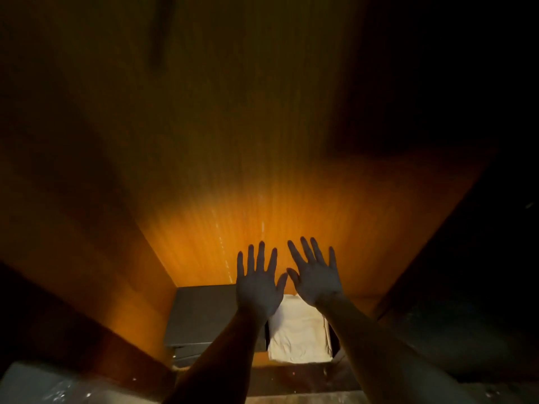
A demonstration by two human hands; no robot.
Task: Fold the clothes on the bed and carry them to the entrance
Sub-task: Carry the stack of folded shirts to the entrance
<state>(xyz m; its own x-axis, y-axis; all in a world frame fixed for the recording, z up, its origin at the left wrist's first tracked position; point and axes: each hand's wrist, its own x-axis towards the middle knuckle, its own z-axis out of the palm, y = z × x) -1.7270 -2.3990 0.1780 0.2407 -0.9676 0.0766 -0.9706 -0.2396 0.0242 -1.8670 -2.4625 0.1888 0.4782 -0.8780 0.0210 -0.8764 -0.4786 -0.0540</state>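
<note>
Left hand (256, 290) and right hand (316, 279) spread empty, partly hiding pale folded cloth (297, 333) in gloom.

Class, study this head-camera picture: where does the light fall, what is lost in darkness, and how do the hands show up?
Head view: a warm orange glow lights the wood panel low down, fading upward; corners and right edge go black; left hand and right hand, spread open, read as dark silhouettes; the pale folded cloth is brightest; edges bow from the wide lens.
</note>
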